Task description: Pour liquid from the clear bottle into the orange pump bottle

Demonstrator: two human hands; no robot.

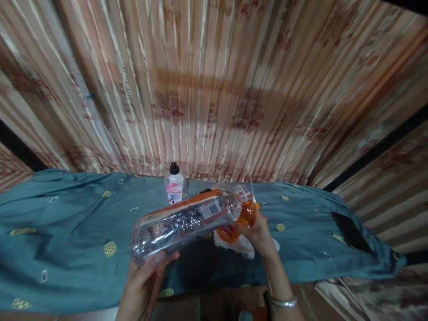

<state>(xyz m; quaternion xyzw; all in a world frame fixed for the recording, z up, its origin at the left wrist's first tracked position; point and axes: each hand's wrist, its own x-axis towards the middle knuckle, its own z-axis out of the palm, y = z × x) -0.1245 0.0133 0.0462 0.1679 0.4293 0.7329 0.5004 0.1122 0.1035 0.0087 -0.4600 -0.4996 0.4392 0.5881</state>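
Observation:
My left hand [143, 278] is wrapped round the base of a large clear plastic bottle [187, 223] with an orange label and a barcode. The bottle is tilted nearly on its side, its neck pointing right. My right hand [259, 234] grips an orange see-through bottle [247, 215] close beside that neck. The two bottles overlap in view, and I cannot tell whether they touch. A white cloth [240, 247] with a frayed edge lies below the orange bottle. No liquid can be made out in the clear bottle.
A white bottle [174, 190] with a pink label and black cap stands at the back of the teal cloth [80, 223]. Right of my right hand is a small white disc [276, 244]. A dark flat rectangle [352, 232] lies far right. Pleated curtains [214, 89] hang behind.

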